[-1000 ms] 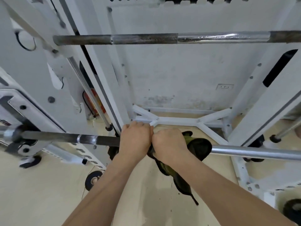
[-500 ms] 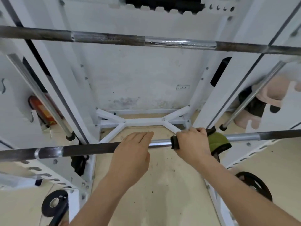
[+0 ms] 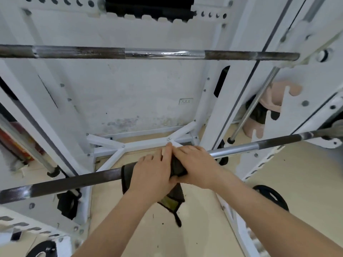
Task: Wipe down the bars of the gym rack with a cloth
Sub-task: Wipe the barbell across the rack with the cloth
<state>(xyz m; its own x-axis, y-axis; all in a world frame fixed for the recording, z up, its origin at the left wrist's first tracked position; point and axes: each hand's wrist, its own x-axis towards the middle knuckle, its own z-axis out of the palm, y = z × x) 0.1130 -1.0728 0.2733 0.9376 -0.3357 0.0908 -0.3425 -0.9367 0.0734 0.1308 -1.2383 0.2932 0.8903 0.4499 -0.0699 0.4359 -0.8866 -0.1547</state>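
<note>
Dark cloth (image 3: 175, 198), mostly hidden, wraps the lower bar (image 3: 74, 180) of two; left hand (image 3: 154, 175) and right hand (image 3: 196, 166) clench it.

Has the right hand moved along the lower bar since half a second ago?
Yes. The right hand slid left along the lower bar, off the shiny part it gripped, and now presses the cloth beside the left hand.

lower metal bar (image 3: 74, 180) dull dark with a rough-looking grip, polished chrome stretch (image 3: 235, 150) glossy, upper bar (image 3: 165, 53) part shiny part tarnished matt, dark soft cloth (image 3: 171, 200) limp, rack frame (image 3: 209, 93) white painted metal, wall (image 3: 130, 89) white, stained
</note>
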